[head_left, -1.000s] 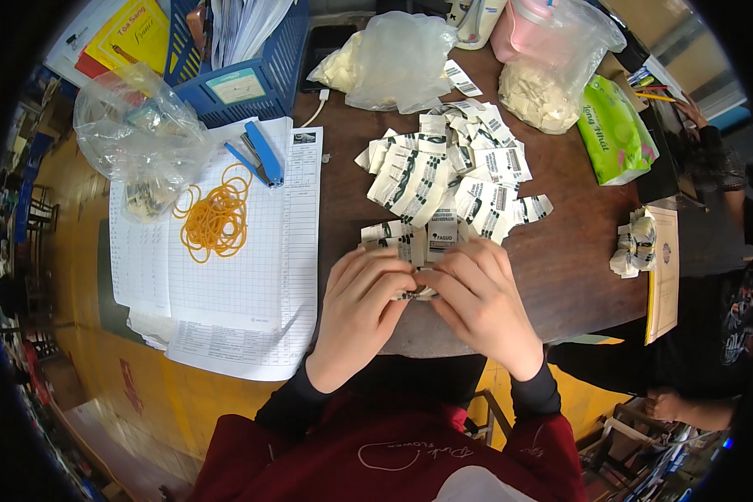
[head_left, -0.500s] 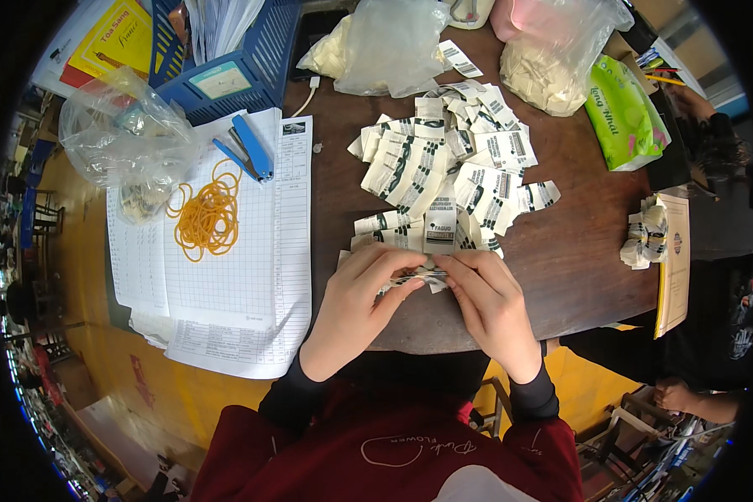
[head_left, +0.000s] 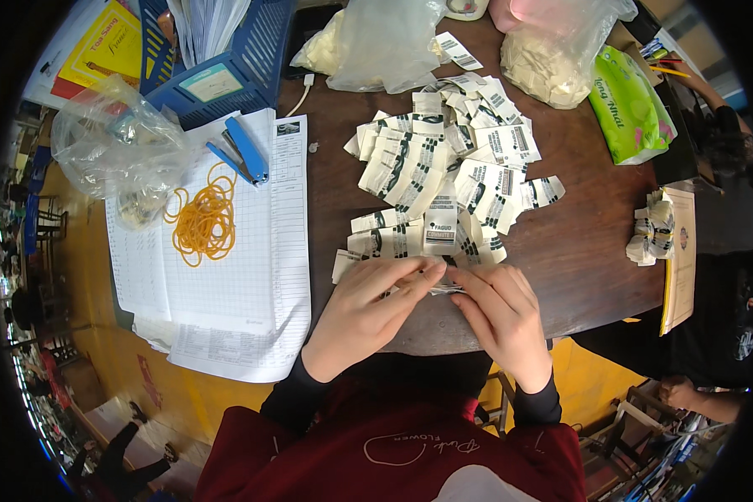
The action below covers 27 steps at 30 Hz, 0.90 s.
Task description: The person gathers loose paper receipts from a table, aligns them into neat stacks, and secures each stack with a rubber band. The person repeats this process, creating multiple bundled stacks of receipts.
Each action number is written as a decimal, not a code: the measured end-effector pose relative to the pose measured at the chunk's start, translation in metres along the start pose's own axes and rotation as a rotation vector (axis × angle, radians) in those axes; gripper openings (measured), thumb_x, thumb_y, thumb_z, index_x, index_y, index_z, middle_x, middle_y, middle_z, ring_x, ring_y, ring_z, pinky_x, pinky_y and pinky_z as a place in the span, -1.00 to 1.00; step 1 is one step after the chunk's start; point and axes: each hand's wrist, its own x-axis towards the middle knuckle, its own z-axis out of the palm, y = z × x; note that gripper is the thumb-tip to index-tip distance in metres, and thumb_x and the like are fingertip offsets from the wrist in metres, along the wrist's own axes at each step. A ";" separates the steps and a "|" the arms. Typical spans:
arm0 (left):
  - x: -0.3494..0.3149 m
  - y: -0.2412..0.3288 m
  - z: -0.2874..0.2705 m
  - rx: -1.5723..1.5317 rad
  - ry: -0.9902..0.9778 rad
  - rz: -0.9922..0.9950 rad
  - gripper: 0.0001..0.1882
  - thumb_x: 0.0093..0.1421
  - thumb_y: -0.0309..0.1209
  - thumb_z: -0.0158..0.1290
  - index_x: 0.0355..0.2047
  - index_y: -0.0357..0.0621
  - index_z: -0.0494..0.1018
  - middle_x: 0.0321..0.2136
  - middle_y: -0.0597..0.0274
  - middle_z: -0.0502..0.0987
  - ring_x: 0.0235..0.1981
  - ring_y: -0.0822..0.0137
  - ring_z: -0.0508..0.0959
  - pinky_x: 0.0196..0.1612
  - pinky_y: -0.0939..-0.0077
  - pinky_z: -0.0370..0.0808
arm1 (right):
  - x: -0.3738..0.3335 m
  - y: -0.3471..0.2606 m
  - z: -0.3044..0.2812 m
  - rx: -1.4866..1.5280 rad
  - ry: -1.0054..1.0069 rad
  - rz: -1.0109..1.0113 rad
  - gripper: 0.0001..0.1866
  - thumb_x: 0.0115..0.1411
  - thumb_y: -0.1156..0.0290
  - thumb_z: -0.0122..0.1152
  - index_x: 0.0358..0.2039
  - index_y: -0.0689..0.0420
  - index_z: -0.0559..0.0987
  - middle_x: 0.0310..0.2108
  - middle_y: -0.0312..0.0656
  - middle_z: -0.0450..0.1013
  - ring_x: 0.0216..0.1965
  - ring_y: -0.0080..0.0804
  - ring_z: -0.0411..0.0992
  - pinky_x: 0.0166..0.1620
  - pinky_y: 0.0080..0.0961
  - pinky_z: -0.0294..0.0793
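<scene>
At the near edge of the dark table, my left hand [head_left: 366, 308] and my right hand [head_left: 504, 311] meet, fingertips almost touching. Between them is a small stack of printed fabric labels [head_left: 448, 287], mostly hidden by the fingers. My right hand pinches the stack's right end. The left thumb and fingers close on its other end. Just beyond the fingers spreads a loose heap of white labels [head_left: 402, 171] with black and green print. One label [head_left: 440, 226] in this heap lies upright right before my fingertips.
To the left, yellow rubber bands [head_left: 203, 224] and a blue stapler [head_left: 243, 151] lie on paper sheets [head_left: 251, 276]. Behind are a blue basket [head_left: 226, 79] and plastic bags [head_left: 548, 67]. A green tissue pack [head_left: 632, 109] and bundled labels [head_left: 651, 230] sit at right, near another person's hand [head_left: 678, 393].
My left fingers have shifted over the stack toward the right hand, covering more of it. The right hand has moved slightly. Another person's legs now show at the lower left.
</scene>
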 end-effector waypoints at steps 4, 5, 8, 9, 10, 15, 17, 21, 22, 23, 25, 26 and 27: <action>0.002 0.001 0.001 0.088 -0.077 0.034 -0.50 0.09 -0.57 0.11 0.10 -0.16 0.46 -0.19 0.26 0.49 -0.19 0.23 0.54 -0.12 0.32 0.47 | -0.009 0.001 0.008 0.037 0.017 0.070 -0.59 -0.02 0.59 0.35 -0.09 0.22 0.59 -0.24 -0.19 0.43 -0.28 -0.25 0.42 -0.21 -0.35 0.43; 0.001 0.001 0.000 0.097 -0.092 0.028 -0.50 0.09 -0.57 0.11 0.10 -0.17 0.46 -0.22 0.26 0.48 -0.20 0.23 0.53 -0.11 0.32 0.47 | -0.012 0.000 0.008 0.051 0.029 0.071 -0.58 -0.02 0.59 0.35 -0.07 0.22 0.59 -0.25 -0.18 0.42 -0.28 -0.25 0.42 -0.20 -0.34 0.43; -0.002 0.005 0.003 0.055 0.016 0.094 -0.53 0.08 -0.58 0.10 0.06 -0.19 0.49 -0.29 0.28 0.44 -0.22 0.26 0.52 -0.11 0.34 0.46 | -0.020 -0.003 0.009 0.039 0.100 0.052 -0.62 0.00 0.62 0.34 -0.10 0.22 0.61 -0.27 -0.13 0.44 -0.30 -0.18 0.42 -0.24 -0.36 0.44; -0.002 0.005 0.005 0.065 -0.005 0.070 -0.54 0.08 -0.58 0.10 0.05 -0.19 0.50 -0.30 0.28 0.44 -0.24 0.27 0.52 -0.12 0.36 0.46 | -0.020 -0.003 0.010 -0.014 0.044 0.077 -0.63 -0.01 0.63 0.34 -0.12 0.22 0.62 -0.28 -0.13 0.44 -0.30 -0.19 0.42 -0.25 -0.37 0.44; -0.002 0.006 0.007 0.076 -0.026 0.045 -0.56 0.08 -0.58 0.10 0.03 -0.19 0.52 -0.31 0.29 0.45 -0.25 0.29 0.53 -0.13 0.37 0.46 | -0.021 -0.003 0.011 -0.054 0.034 0.073 -0.64 -0.02 0.64 0.34 -0.14 0.23 0.63 -0.30 -0.13 0.44 -0.31 -0.20 0.42 -0.26 -0.39 0.44; -0.004 0.006 0.001 -0.027 -0.030 0.054 -0.55 0.01 -0.55 0.21 -0.02 -0.17 0.55 -0.21 0.28 0.50 -0.28 0.30 0.53 -0.16 0.41 0.46 | -0.019 -0.006 0.007 0.123 0.067 0.038 -0.63 -0.03 0.65 0.35 -0.14 0.24 0.62 -0.34 -0.20 0.44 -0.35 -0.29 0.43 -0.25 -0.41 0.44; -0.005 0.011 -0.006 -0.297 0.067 0.021 -0.52 -0.04 -0.50 0.30 -0.03 -0.14 0.57 -0.12 0.26 0.53 -0.26 0.30 0.54 -0.14 0.43 0.46 | -0.017 -0.010 0.003 0.327 0.122 0.048 -0.66 -0.01 0.66 0.34 -0.15 0.25 0.62 -0.33 -0.20 0.46 -0.34 -0.35 0.44 -0.26 -0.46 0.44; 0.001 0.023 0.003 -1.337 0.135 -0.175 -0.08 -0.05 -0.29 0.42 0.29 -0.20 0.24 0.23 0.02 0.32 0.26 0.18 0.32 0.26 0.28 0.25 | -0.003 -0.017 0.003 1.128 -0.018 0.325 -0.71 0.06 0.67 0.31 -0.15 0.28 0.60 -0.27 -0.13 0.49 -0.28 -0.44 0.46 -0.20 -0.57 0.43; 0.003 0.020 0.002 -1.355 0.005 -0.204 -0.04 0.12 -0.14 0.28 0.38 -0.23 0.03 0.30 -0.03 0.19 0.36 0.12 0.15 0.35 0.17 0.07 | 0.004 -0.020 0.006 1.208 -0.101 0.446 -0.72 0.08 0.61 0.33 -0.16 0.29 0.60 -0.22 -0.07 0.49 -0.26 -0.33 0.48 -0.18 -0.51 0.44; 0.005 0.020 0.006 -1.264 0.073 -0.226 -0.31 0.31 -0.04 0.03 0.26 -0.29 0.22 0.22 -0.09 0.30 0.32 0.04 0.23 0.31 0.12 0.19 | 0.013 -0.021 0.007 0.967 -0.169 0.383 -0.73 0.08 0.58 0.34 -0.17 0.29 0.60 -0.21 -0.06 0.49 -0.23 -0.27 0.48 -0.17 -0.46 0.45; 0.010 0.014 0.012 -1.380 0.285 -0.257 -0.48 0.39 0.00 -0.14 0.02 -0.24 0.37 -0.06 0.00 0.49 0.22 0.09 0.35 0.27 0.11 0.23 | 0.032 -0.022 0.005 0.458 -0.278 0.238 -0.74 0.08 0.53 0.35 -0.19 0.28 0.60 -0.18 -0.04 0.48 -0.19 -0.16 0.48 -0.15 -0.37 0.46; 0.009 0.013 0.014 -1.425 0.456 -0.445 -0.61 0.40 -0.01 -0.14 -0.24 -0.10 0.35 -0.37 0.20 0.44 0.04 0.15 0.45 0.20 0.14 0.28 | 0.043 -0.022 0.004 0.337 -0.192 0.154 -0.73 0.07 0.46 0.34 -0.20 0.26 0.60 -0.16 -0.03 0.46 -0.12 -0.03 0.45 -0.09 -0.24 0.45; 0.008 0.010 0.013 -1.615 0.568 -0.549 -0.68 0.42 -0.06 -0.16 -0.28 -0.04 0.30 -0.47 0.34 0.32 -0.15 0.26 0.46 0.15 0.20 0.30 | 0.055 -0.019 -0.001 0.165 -0.098 0.030 -0.71 0.05 0.45 0.34 -0.19 0.25 0.60 -0.17 -0.03 0.46 -0.13 -0.03 0.44 -0.06 -0.22 0.44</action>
